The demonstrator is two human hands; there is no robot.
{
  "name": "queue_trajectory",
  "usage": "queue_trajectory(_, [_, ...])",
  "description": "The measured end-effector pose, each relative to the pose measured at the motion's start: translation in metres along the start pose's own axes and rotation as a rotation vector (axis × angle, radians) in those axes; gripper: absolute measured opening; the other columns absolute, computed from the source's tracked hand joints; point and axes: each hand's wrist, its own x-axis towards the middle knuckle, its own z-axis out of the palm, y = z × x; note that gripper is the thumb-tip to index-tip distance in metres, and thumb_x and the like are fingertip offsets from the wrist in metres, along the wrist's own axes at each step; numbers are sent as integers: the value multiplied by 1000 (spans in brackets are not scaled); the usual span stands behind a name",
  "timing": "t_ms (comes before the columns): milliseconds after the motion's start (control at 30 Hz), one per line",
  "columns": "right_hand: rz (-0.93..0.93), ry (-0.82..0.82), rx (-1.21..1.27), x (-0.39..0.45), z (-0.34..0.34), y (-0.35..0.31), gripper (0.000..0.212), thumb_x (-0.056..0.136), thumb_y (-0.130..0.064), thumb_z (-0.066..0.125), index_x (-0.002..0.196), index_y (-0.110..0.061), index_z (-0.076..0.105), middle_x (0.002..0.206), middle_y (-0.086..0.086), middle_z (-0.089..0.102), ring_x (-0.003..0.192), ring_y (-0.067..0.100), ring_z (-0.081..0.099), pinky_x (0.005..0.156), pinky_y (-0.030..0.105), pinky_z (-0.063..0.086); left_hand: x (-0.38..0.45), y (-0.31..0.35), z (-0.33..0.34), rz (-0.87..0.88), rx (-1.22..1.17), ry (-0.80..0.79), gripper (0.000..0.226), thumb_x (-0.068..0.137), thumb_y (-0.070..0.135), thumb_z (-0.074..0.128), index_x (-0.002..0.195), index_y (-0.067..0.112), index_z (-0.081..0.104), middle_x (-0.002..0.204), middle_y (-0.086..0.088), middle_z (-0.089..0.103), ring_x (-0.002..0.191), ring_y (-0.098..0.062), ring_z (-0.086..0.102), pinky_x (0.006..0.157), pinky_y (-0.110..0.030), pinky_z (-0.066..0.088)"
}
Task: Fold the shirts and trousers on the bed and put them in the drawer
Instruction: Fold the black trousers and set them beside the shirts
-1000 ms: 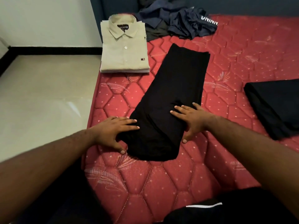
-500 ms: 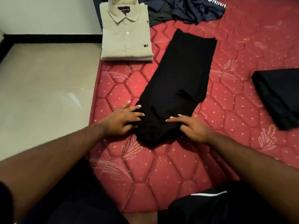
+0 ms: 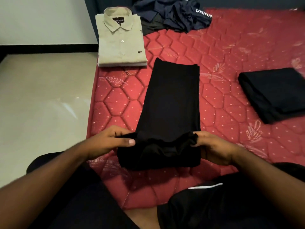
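Left hand (image 3: 109, 142) and right hand (image 3: 212, 147) both pinching black trousers' (image 3: 170, 103) near end, fingertips hidden.

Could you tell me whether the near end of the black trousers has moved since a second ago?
Yes: both hands have lifted the black trousers' near end off the red mattress.

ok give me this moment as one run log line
step: folding black trousers | left hand: grips near end | right hand: grips near end | beige shirt: folded | drawer: unseen
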Motion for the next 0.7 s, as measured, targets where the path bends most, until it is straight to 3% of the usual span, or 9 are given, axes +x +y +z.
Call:
queue_trajectory(67, [-79,87,86,12,-7,-10,33,68,7,50,78,-12,76,81,8,70,71,15,68,64,22,55,24,7,-14,-18,-32,59,63,66,47,83,93,-6,65,84,-15,53,82,-27,48,69,-32,36])
queue_trajectory(100, [-125,133,125,21,-15,-21,36,69,6,47,77,-13,77,81,7,71,71,15,69,64,22,56,42,19,-22,-15,-48,106,76,60,51,86,95,-10,59,90,-16,49,84,-30,44,67,-32,34])
queue_trajectory(167, [-192,199,202,40,-34,-41,31,67,0,50,76,-15,76,80,6,72,69,15,70,61,23,56,85,40,-43,11,-82,164,64,54,43,87,93,-2,63,92,-18,48,81,-28,44,64,-28,35])
queue_trajectory(233, [-214,233,302,62,-58,-62,26,62,-10,60,81,-16,78,84,7,74,71,17,72,62,25,57,130,66,-62,19,-171,200,47,58,31,78,97,6,70,94,-19,60,80,-24,58,67,-26,44])
queue_trajectory(367, [-218,310,396,130,-126,-101,59,46,-28,85,101,-8,76,99,10,74,88,20,72,82,32,58,237,111,-103,-15,-314,230,19,82,28,60,90,15,72,85,0,73,76,-14,67,73,-24,52])
queue_trajectory(467, [-220,489,451,183,-165,-112,33,84,-40,62,99,-13,75,94,7,75,85,19,72,77,31,59,308,110,-125,-86,-323,399,32,95,54,47,92,25,60,70,4,60,63,-12,56,60,-25,46])
queue_trajectory(533, [-157,584,431,207,-184,-109,40,97,-49,44,102,-17,69,91,4,75,81,16,73,65,29,59,338,85,-130,-121,-240,504,37,95,58,45,109,25,55,79,3,58,67,-12,54,61,-26,44])
queue_trajectory(633, [-178,636,317,223,-194,-96,36,95,-39,55,118,-13,63,107,8,73,94,20,71,73,32,59,351,42,-125,51,-60,677,25,94,29,63,117,24,55,99,7,63,85,-5,61,74,-18,50])
queue_trajectory(700, [-237,771,258,223,-191,-91,37,90,-23,66,124,-13,56,108,9,72,91,20,70,74,33,58,342,25,-114,203,51,667,47,88,12,70,128,26,50,115,14,61,100,6,60,89,-13,47])
